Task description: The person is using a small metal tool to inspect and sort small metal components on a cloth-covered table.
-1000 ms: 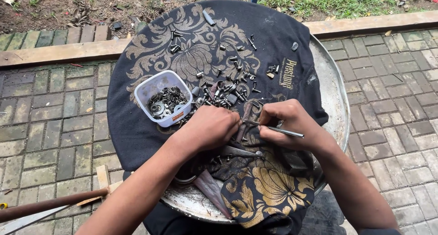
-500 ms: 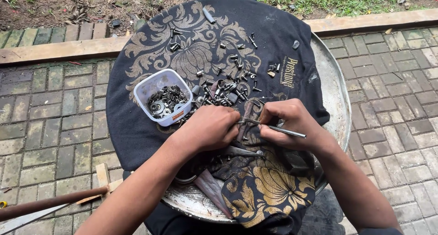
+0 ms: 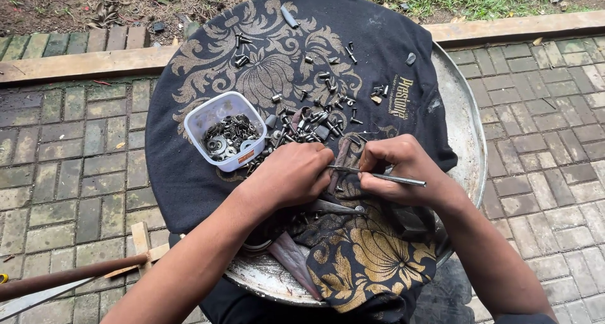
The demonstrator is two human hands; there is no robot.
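While bent over a round metal tray (image 3: 466, 141) draped in black cloth (image 3: 189, 166), right hand (image 3: 403, 173) pinching a thin metal rod (image 3: 384, 177), fingers clamped on it. Left hand (image 3: 293, 173) curled shut over small parts beside it, touching the rod's tip. Plastic tub (image 3: 227, 138) of washers just left; loose screws (image 3: 321, 119) scattered above.

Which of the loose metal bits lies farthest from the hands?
The short grey metal cylinder at the far top edge of the black cloth, alone, well beyond the scattered screws.

round metal tray (image 3: 467, 135), black patterned cloth (image 3: 208, 66)
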